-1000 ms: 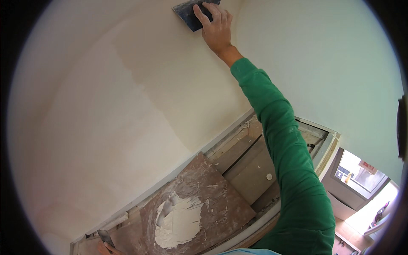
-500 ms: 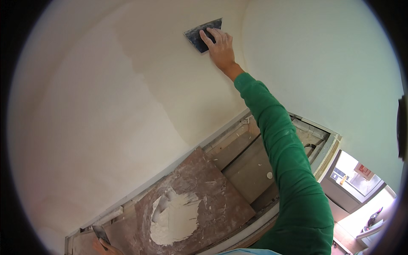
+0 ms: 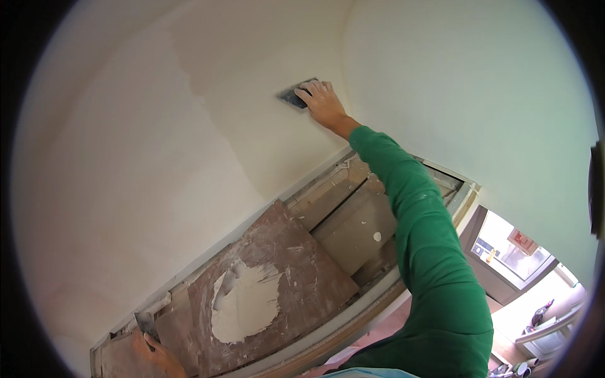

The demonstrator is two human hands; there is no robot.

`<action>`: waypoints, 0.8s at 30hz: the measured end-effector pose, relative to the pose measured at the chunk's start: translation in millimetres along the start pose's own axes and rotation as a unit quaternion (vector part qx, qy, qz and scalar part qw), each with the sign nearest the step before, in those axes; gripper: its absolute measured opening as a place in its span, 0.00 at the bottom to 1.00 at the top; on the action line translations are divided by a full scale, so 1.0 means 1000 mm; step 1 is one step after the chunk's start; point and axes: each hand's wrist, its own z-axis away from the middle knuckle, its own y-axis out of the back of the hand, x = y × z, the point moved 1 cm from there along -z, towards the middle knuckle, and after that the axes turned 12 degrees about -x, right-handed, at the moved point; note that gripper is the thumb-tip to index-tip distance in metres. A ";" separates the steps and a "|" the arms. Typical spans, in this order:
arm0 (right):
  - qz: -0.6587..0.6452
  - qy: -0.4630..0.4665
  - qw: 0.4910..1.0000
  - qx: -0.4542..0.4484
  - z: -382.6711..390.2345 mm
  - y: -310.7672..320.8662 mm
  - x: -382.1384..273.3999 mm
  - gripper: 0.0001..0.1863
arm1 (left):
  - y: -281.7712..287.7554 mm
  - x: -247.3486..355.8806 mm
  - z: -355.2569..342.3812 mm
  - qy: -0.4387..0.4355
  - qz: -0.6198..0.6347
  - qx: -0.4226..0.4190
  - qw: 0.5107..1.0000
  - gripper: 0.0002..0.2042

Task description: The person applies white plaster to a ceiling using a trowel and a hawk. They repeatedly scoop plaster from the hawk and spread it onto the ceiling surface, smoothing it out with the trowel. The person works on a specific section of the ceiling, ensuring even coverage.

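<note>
My right hand (image 3: 326, 106), at the end of a green sleeve, grips a dark, flat filling blade (image 3: 290, 98) smeared with white. The blade lies against the wall (image 3: 252, 135), near the corner, on a patch darker than the paler surface to its left. Low on the left, my left hand (image 3: 162, 358) is closed around a putty knife (image 3: 146, 322), whose grey blade points up and away. Beside that hand, a brown board (image 3: 315, 277) carries a spread mound of white putty (image 3: 249, 309) with scrape marks in it.
The board rests over a recessed, dusty frame (image 3: 378, 302) with a raised curved edge. Beyond the board are bare panels (image 3: 353, 233) with putty crumbs. A pale wall (image 3: 466, 88) rises on the right. At lower right, a window (image 3: 513, 246) and household items show.
My right hand has drawn the filling blade down the wall. The board and frame now appear higher and further left in the view, and more of my left hand shows.
</note>
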 end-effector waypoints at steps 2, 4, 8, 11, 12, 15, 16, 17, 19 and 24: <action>-0.059 0.036 0.998 -0.012 0.010 0.029 -0.005 0.26 | -0.005 0.010 -0.004 0.014 0.094 -0.004 0.995 0.22; -0.131 0.083 0.987 0.032 0.013 0.072 -0.022 0.26 | -0.005 0.040 -0.024 0.133 0.349 -0.047 0.926 0.21; -0.337 0.192 0.918 0.082 0.021 0.169 -0.114 0.31 | -0.016 0.140 -0.046 0.172 0.761 -0.213 0.588 0.21; -0.472 0.319 0.817 0.093 0.040 0.251 -0.165 0.40 | -0.038 0.191 -0.063 0.206 0.842 -0.346 0.359 0.23; -0.467 0.359 0.802 0.093 0.050 0.261 -0.167 0.42 | -0.023 0.254 -0.064 0.200 0.823 -0.387 0.364 0.23; -0.472 0.414 0.772 0.099 0.065 0.275 -0.182 0.44 | 0.001 0.299 -0.063 0.127 0.805 -0.453 0.362 0.24; -0.472 0.418 0.769 0.100 0.066 0.277 -0.184 0.43 | 0.010 0.309 -0.064 0.142 0.805 -0.436 0.376 0.24; -0.446 0.404 0.792 0.102 0.065 0.273 -0.180 0.43 | 0.016 0.316 -0.063 0.160 0.806 -0.419 0.387 0.24; -0.391 0.375 0.834 0.108 0.054 0.255 -0.162 0.42 | 0.023 0.315 -0.064 0.148 0.797 -0.385 0.442 0.20; -0.183 0.232 0.951 0.096 0.012 0.168 -0.091 0.35 | 0.027 0.270 -0.072 0.186 0.790 -0.271 0.517 0.15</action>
